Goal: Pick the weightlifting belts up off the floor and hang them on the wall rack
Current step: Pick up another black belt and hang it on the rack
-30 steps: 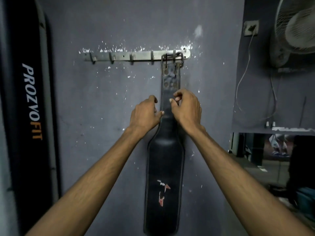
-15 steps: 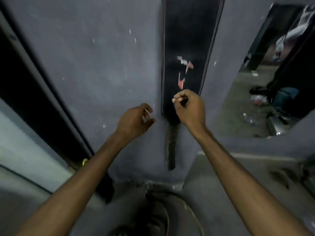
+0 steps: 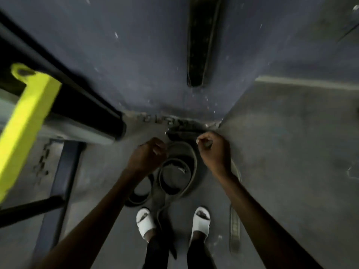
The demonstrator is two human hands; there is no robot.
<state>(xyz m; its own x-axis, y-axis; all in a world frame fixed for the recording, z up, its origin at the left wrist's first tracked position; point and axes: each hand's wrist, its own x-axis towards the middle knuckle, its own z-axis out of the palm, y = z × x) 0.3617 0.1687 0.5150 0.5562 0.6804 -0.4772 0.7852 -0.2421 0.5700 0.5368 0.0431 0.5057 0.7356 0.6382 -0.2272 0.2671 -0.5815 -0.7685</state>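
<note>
The camera looks straight down at the floor by the wall. A black belt [image 3: 196,55] hangs on the wall, and only its narrow lower end shows at the top; the rack is out of view. Several dark belts [image 3: 174,171] lie coiled and overlapping on the floor between my hands and my feet. A flat strap [image 3: 235,226] lies stretched out to the right. My left hand [image 3: 147,158] hovers over the coils with its fingers loosely curled, holding nothing. My right hand [image 3: 213,152] is beside it, also loosely curled and holding nothing.
A yellow machine bar [image 3: 29,123] and a black padded beam [image 3: 68,84] slant in from the left. A dark object [image 3: 184,133] lies at the foot of the wall. My feet in white slides [image 3: 145,224] stand just behind the coils. Bare concrete floor [image 3: 291,152] spreads to the right.
Both hands have left the hung belt and dropped toward the floor. The view has tilted from the wall rack down to the coiled belts at my feet.
</note>
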